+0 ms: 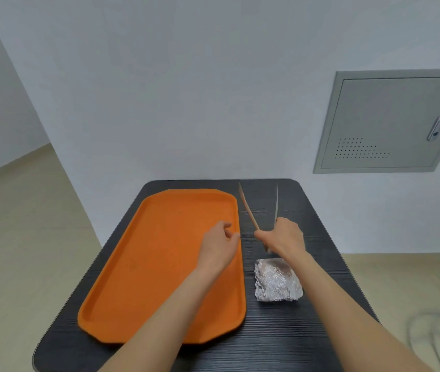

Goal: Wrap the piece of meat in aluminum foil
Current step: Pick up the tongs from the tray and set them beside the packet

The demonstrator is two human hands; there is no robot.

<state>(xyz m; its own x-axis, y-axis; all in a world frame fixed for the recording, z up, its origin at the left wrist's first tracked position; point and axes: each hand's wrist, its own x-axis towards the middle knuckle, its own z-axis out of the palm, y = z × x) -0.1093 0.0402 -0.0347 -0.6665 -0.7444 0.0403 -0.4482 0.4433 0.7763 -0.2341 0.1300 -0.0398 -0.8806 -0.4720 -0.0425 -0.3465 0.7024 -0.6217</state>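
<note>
Foil parcel (277, 281) sits closed on the worktop (320, 216) near its right edge beside the orange tray (159, 264); my right hand (284, 236) grips tongs (259, 210) clear of it, left hand (220, 241) loosely curled, empty.

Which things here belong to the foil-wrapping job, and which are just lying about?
Belong to the job:
foil parcel
tongs, held in the right hand

Just lying about:
orange tray, with nothing in it, under the left hand
grey wall panel
</note>
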